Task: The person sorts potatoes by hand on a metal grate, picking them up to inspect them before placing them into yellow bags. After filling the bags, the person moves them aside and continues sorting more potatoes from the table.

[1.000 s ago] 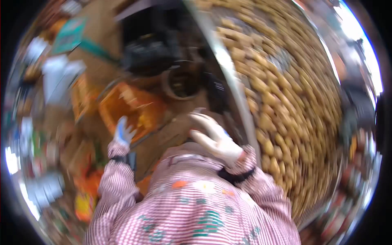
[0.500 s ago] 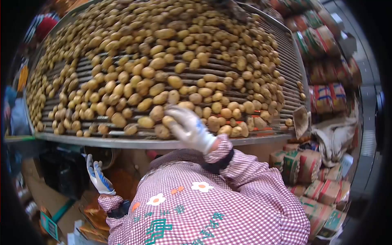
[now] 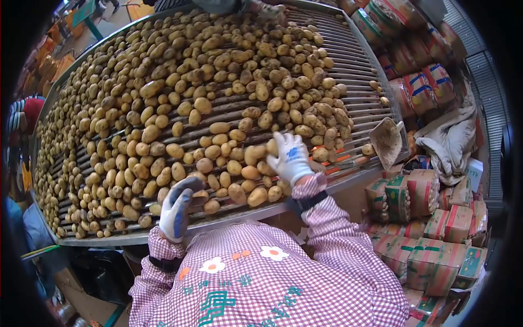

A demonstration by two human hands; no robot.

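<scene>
Many potatoes (image 3: 150,133) lie over the metal rollers of a wide sorting table (image 3: 357,82). My right hand (image 3: 292,158), in a white glove with a blue print, is over the potatoes right of the middle, fingers spread and touching some of them. My left hand (image 3: 178,209), in a white and blue glove with a dirty palm, is at the near edge beside a few potatoes. Its fingers are curved and apart, with nothing clearly held between them.
Stacked boxes and bags (image 3: 427,196) stand along the right side. A scoop (image 3: 387,143) rests at the table's right corner, near a pale cloth (image 3: 449,143). Another person's gloved hand (image 3: 271,11) reaches over the far edge. More people are at the left.
My left hand has risen from below the table's edge to the potatoes. My right hand has moved right and its fingers have spread. The view has shifted and turned.
</scene>
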